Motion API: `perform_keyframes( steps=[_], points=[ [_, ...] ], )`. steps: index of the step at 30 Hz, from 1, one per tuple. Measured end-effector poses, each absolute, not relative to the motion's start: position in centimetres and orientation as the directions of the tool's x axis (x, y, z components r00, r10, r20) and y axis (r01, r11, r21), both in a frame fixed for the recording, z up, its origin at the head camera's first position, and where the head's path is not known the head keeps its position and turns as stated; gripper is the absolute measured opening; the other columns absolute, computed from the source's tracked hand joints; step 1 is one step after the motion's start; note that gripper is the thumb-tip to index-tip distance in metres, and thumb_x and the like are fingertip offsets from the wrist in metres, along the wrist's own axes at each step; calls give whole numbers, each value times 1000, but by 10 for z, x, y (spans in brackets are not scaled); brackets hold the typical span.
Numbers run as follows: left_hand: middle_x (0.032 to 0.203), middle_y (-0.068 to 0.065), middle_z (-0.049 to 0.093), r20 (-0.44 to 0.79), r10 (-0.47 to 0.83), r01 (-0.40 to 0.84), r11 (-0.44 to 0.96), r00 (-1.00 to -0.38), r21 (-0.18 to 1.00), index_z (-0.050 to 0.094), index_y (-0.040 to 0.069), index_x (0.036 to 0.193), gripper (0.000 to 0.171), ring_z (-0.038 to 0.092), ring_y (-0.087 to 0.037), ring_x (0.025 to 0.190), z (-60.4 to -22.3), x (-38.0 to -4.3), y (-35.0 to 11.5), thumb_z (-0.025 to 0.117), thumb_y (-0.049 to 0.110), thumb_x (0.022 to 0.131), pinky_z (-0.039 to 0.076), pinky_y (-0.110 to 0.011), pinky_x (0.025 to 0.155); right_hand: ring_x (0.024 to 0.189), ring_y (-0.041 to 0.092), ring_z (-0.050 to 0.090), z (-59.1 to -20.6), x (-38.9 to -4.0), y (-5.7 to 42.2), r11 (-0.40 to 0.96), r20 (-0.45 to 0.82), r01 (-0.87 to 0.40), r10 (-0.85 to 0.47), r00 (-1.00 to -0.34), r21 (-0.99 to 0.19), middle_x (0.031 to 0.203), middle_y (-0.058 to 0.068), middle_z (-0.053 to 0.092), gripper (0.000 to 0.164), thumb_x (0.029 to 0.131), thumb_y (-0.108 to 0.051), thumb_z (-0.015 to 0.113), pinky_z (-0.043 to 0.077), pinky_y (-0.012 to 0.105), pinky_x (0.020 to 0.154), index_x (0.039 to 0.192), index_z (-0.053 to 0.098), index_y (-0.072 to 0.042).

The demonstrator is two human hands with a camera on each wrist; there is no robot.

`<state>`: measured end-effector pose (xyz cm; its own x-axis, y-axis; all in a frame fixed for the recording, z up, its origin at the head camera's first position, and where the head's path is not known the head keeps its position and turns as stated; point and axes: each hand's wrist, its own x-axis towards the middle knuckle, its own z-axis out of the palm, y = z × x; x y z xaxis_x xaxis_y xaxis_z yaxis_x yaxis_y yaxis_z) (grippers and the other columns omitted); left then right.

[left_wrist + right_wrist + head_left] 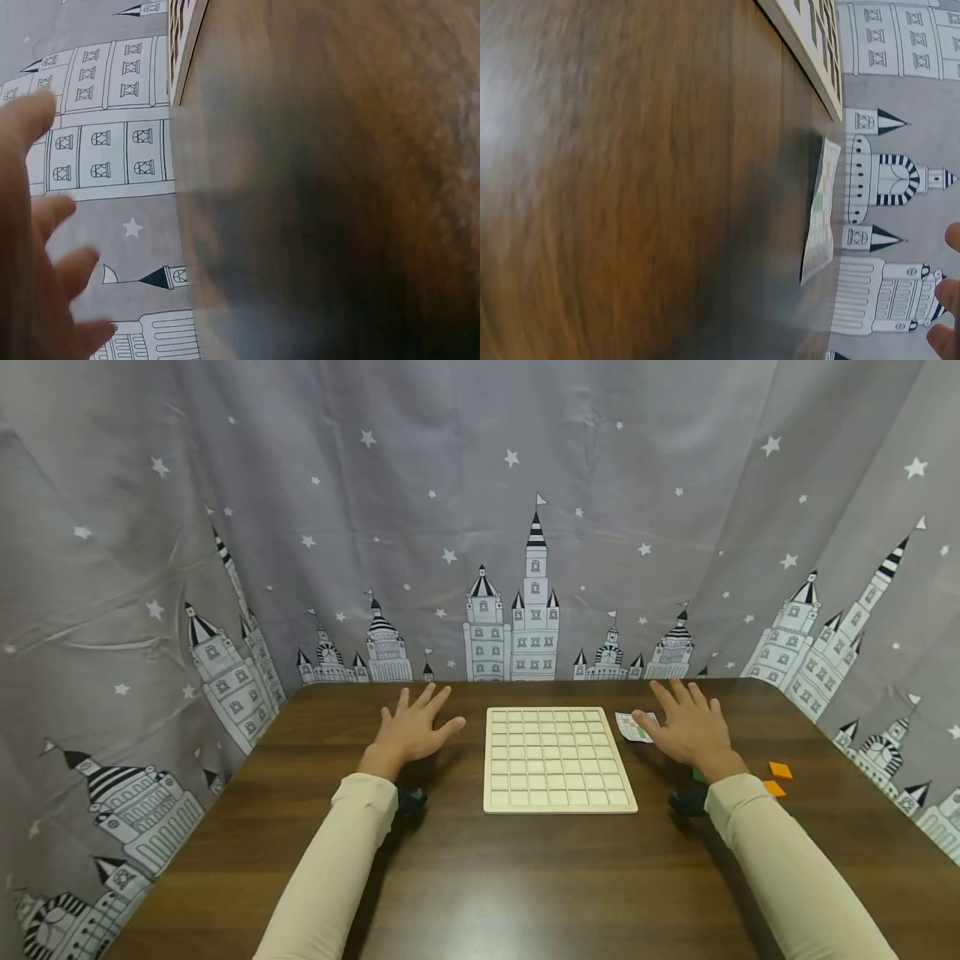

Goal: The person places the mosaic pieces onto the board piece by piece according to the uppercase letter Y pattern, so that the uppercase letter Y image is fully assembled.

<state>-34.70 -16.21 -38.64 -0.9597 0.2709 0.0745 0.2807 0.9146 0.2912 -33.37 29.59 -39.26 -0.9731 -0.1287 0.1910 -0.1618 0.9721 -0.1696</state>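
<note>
Two bare hands reach out above the worktop [465, 893], the left hand [411, 728] and the right hand [690, 728] both spread wide, fingers apart, holding nothing. From this pose, the careful way to work is probably to keep the fingers loose and lower the hands gently, letting the left steady the rim of the grid board [555, 760] while the right does any picking up, since the loose pieces lie on its side. Thin pieces such as the orange tiles [780, 770] should come up most surely when pinched at their edges by thumb and fingertip, and the right sleeve [791, 868] could nudge them if it dips too low. The board lies flat between the two hands, near each thumb and apart from both; its far edge sits roughly level with the fingers, and its near edge comes back beside the wrists. Between the board and the right hand lies a printed paper [632, 731], partly covered by the right thumb in the head view. A green piece [697, 774] peeks out by the right wrist, too hidden to make out its shape. Both orange tiles rest outward of that wrist, the nearer one right by the sleeve.
</note>
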Motion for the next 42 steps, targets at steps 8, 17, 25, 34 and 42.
perform_keyframes(
  steps=[8,17,25,34,42],
  points=[
    [160,-11,35,-19,558,486,739,-830,466,27,15,161,88,36,-32,144,-392,-347,-147,65,54,93,30,-50,116,144,57,11,-388,-325,316,975,195,-138,-104,-975,-173,160,32,18,90,99,-72,30,5,76,109,159,26,-5],
    [156,-12,42,-156,656,545,717,-739,434,37,9,156,97,40,-29,141,-389,-337,-128,84,45,80,31,-44,115,132,54,39,-392,-299,341,945,191,-302,-275,-942,-128,138,32,51,67,99,-50,57,25,78,100,138,55,5],
    [164,-12,26,-225,637,526,750,-737,401,43,9,153,93,22,-39,149,-389,-334,-123,87,43,78,23,-50,118,87,29,61,-398,-275,354,895,97,-401,-389,-916,-198,100,10,65,35,88,-27,74,50,57,80,108,69,2],
    [166,-10,23,-226,633,511,748,-740,424,40,10,155,96,15,-43,150,-391,-332,-126,86,43,78,19,-52,119,71,15,52,-401,-278,355,880,71,-392,-388,-919,-268,81,-2,58,14,86,-13,74,47,38,64,95,67,-4],
    [164,-13,27,-206,639,519,739,-741,429,41,9,153,96,19,-43,149,-390,-331,-124,88,42,76,20,-50,119,66,13,50,-398,-284,334,895,135,-387,-365,-921,-223,79,-5,56,12,83,-20,74,44,34,57,90,67,-13]
  ],
)
